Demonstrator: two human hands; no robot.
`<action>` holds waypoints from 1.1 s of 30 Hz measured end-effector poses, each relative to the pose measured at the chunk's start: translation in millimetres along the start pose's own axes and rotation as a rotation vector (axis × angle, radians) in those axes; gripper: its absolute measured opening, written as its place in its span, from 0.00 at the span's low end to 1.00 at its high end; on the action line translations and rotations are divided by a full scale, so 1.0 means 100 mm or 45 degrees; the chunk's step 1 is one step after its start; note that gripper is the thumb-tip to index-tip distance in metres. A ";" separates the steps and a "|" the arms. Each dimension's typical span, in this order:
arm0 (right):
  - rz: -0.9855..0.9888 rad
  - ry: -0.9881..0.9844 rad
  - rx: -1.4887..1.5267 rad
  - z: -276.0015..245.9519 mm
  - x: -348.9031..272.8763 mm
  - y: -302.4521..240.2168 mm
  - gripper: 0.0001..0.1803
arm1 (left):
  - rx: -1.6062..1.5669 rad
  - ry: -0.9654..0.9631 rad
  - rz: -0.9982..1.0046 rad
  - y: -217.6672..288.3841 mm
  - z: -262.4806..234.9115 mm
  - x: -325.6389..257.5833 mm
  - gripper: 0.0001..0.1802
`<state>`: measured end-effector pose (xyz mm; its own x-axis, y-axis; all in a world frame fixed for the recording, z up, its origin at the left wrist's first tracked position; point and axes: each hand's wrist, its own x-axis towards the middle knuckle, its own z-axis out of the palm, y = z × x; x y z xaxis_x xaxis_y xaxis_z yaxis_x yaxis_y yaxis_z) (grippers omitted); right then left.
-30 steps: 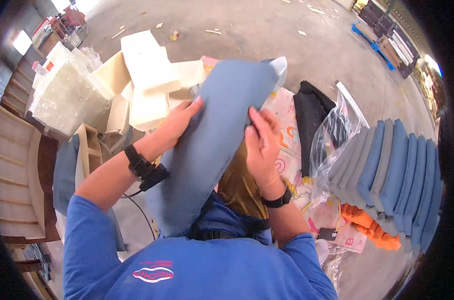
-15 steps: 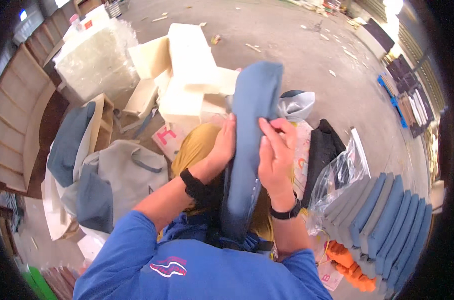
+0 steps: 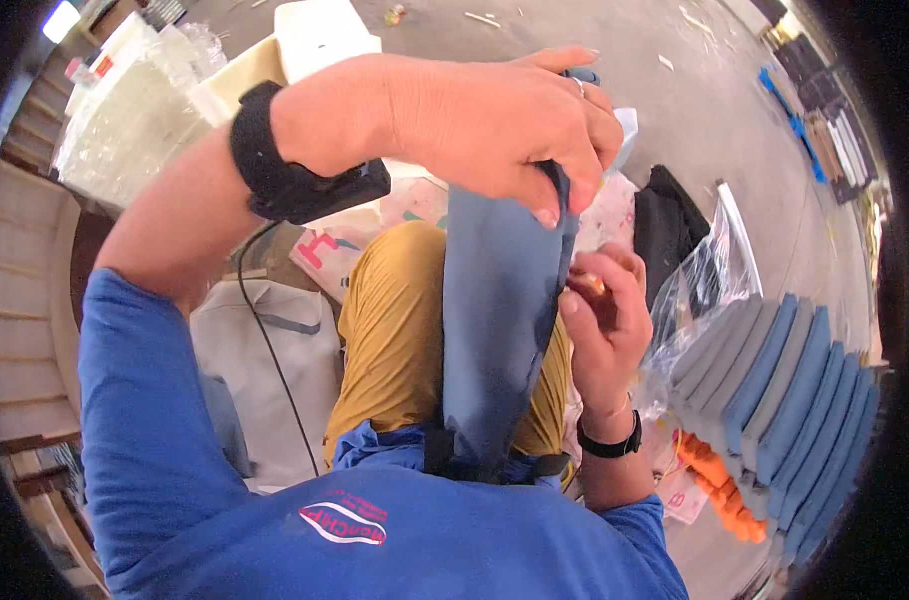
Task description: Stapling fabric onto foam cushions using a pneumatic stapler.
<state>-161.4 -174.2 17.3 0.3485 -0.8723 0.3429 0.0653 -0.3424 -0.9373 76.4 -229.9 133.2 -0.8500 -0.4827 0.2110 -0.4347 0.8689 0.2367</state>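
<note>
A long blue padded piece (image 3: 496, 310), like a slim cushion, stands lengthwise between my knees, its lower end against my lap. My left hand (image 3: 519, 125) reaches across its far end, thumb and fingers pinching the fabric at the right edge. Just below, my right hand (image 3: 614, 325) is beside that same edge with its fingers curled together. Something small and pale may be between those fingertips; I cannot make it out. The far end of the padded piece is mostly hidden behind my left hand.
Blue and grey padded pieces (image 3: 789, 400) stand in a row at the right, beside orange fabric (image 3: 719, 490). Clear plastic wrap (image 3: 709, 290) and a black bundle (image 3: 664, 225) lie nearer. At the left are a grey cover (image 3: 264, 350) and a plastic-wrapped block (image 3: 124, 130).
My left hand has moved from the padded piece's left side up and over to its right edge. My right hand has shifted lower and outward, its fingers curling in.
</note>
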 end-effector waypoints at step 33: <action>-0.268 0.171 -0.013 0.11 0.04 0.17 0.12 | -0.033 -0.027 0.191 0.08 0.33 0.38 0.07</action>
<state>-148.8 -180.0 2.5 0.2010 -0.8198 0.5361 0.1133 -0.5242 -0.8440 30.4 -237.8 111.9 -0.9111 -0.3451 0.2254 -0.2949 0.9278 0.2284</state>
